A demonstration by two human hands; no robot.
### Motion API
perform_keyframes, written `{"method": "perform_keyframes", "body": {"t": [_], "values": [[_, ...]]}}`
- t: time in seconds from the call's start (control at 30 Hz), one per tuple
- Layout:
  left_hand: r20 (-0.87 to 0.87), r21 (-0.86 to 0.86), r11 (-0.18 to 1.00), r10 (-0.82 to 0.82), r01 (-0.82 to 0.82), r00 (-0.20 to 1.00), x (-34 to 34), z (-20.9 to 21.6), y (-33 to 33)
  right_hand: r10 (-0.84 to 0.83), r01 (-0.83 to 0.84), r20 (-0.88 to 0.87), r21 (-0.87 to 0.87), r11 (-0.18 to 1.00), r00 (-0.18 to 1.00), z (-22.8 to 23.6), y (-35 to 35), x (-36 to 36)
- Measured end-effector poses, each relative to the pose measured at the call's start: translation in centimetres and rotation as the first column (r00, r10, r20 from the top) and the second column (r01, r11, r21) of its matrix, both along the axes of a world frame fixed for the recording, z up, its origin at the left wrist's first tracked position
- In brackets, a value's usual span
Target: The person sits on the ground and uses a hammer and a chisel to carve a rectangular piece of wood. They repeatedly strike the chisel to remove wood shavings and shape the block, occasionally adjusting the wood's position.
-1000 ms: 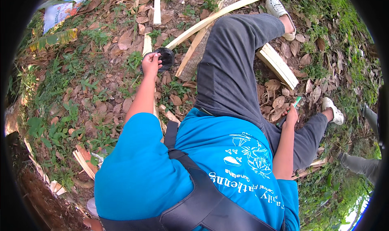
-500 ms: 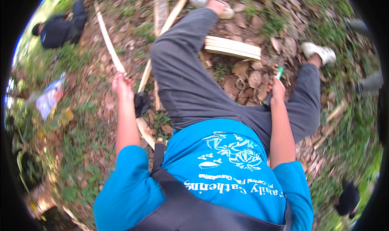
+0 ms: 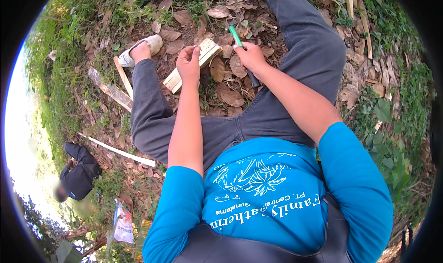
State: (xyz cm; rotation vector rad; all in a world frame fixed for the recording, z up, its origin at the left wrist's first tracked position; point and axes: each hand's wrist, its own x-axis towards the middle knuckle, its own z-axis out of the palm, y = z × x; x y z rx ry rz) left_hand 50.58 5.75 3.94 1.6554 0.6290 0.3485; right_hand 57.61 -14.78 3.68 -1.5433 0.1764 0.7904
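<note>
My right hand (image 3: 250, 58) is closed round a slim tool with a green shaft (image 3: 236, 35) and a black grip (image 3: 254, 80). The tool's far end is dark and too small to make out. My left hand (image 3: 188, 64) is held over a short stack of pale wooden slats (image 3: 210, 51), fingers curled and thumb against them. Whatever those fingers hold, if anything, is hidden. The slats lie slantwise on dry leaves between my spread legs; my left hand and forearm cover part of them, and I cannot tell whether the hand touches them.
A long pale wood strip (image 3: 117, 150) lies left of my left leg. Rougher boards (image 3: 110, 88) lie by my left shoe (image 3: 140, 50). More strips (image 3: 364, 21) lie at the far right. A person in dark clothes (image 3: 80, 173) and a plastic bag (image 3: 123, 224) are at left.
My left hand has let go of the long wood strip and come over to the slats. My right hand still grips the green tool. The view has turned.
</note>
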Motion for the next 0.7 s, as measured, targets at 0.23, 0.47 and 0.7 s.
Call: {"method": "perform_keyframes", "body": {"t": [0.23,0.47,0.7], "values": [[-0.078,0.132,0.991,0.029,-0.019,0.996,2.4,-4.8,-2.3,0.044,-0.046,-0.088,-0.018,0.999,0.995,1.0,-0.1,0.5],[-0.054,0.053,0.991,0.123,-0.121,0.991,3.0,-4.5,-3.6,-0.031,0.034,-0.058,0.066,0.997,0.998,1.3,0.6,0.7],[-0.037,0.048,0.986,0.164,-0.163,0.986,3.1,-5.4,-2.8,-0.049,0.06,-0.131,0.082,0.995,0.99,1.7,0.8,0.8]]}}
